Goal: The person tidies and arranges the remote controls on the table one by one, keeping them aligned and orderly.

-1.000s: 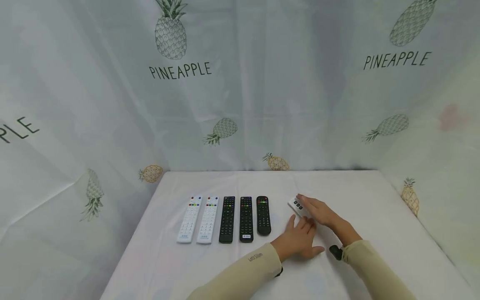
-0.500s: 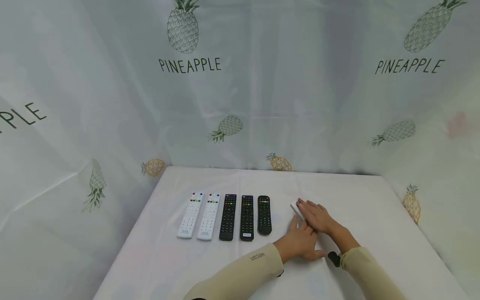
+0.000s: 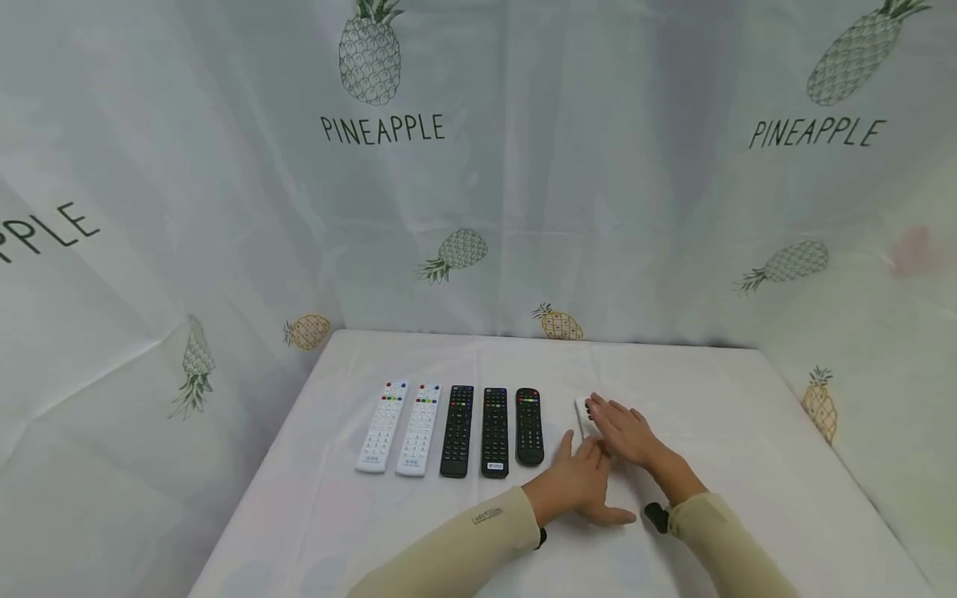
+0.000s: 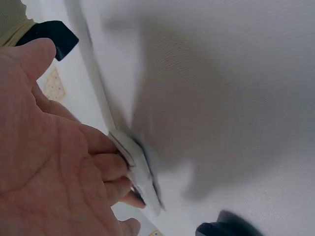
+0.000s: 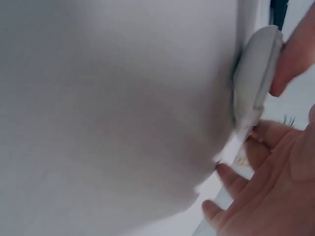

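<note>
A white remote control (image 3: 580, 418) with dark buttons lies on the table, mostly hidden under both hands in the head view. My left hand (image 3: 574, 482) reaches it from the near left, fingers extended and thumb spread out. From the right, my right hand (image 3: 626, 432) lies over its upper part with straight fingers. In the left wrist view, fingertips of the left hand (image 4: 54, 152) touch the remote's side (image 4: 140, 169). The right wrist view has the remote's pale casing (image 5: 256, 73) low on the cloth, the right hand's fingers (image 5: 258, 152) at its end.
Left of the hands, a row holds two white remotes (image 3: 383, 428) (image 3: 419, 430) and three black remotes (image 3: 457, 432) (image 3: 495, 433) (image 3: 530, 426). They lie side by side on the white table (image 3: 419, 531). A pineapple-print curtain (image 3: 568, 166) rises behind the table's far edge.
The white remote has turned from a slant to nearly in line with the row and shifted slightly left. Both hands have moved a little left with it; the row stays put.
</note>
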### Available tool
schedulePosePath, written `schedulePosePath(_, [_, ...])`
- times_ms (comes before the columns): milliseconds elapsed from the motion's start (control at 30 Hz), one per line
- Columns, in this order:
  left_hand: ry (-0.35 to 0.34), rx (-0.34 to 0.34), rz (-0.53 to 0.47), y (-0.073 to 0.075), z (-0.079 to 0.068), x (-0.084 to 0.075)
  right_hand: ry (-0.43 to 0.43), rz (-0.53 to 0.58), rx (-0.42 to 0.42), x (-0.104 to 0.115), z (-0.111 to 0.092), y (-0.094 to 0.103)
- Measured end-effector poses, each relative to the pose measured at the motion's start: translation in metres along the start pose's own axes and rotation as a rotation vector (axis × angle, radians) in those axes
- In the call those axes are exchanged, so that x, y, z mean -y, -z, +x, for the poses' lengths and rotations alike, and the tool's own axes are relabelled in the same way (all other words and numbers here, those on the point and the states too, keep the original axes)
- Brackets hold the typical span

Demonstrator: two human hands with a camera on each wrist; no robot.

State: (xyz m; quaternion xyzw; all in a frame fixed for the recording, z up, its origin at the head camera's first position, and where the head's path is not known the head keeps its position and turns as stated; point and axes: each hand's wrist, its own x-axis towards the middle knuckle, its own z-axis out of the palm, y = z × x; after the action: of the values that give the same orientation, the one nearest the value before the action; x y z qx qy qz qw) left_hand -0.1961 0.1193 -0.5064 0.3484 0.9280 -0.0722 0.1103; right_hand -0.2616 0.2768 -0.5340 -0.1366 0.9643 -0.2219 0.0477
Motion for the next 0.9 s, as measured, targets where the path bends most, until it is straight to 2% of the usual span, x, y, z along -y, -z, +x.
schedulePosePath(100, [0.03,0.002,0.003,0.0,-0.009,0.006,-0.018,-0.034,-0.021,0.009,0.003,-0.004])
schedulePosePath(267, [0.033,0.019,-0.032,0.004,-0.02,0.016,-0.039,-0.071,-0.013,0.022,0.009,-0.008])
schedulePosePath(533, [0.075,0.051,-0.074,0.001,-0.024,0.024,-0.052,-0.041,-0.003,0.034,0.017,-0.017])
schedulePosePath(667, [0.079,0.067,-0.071,-0.003,-0.028,0.024,-0.064,-0.066,0.014,0.036,0.016,-0.024])
schedulePosePath(900, [0.075,0.073,-0.05,0.005,-0.034,0.029,-0.042,-0.062,-0.016,0.045,0.018,-0.02])
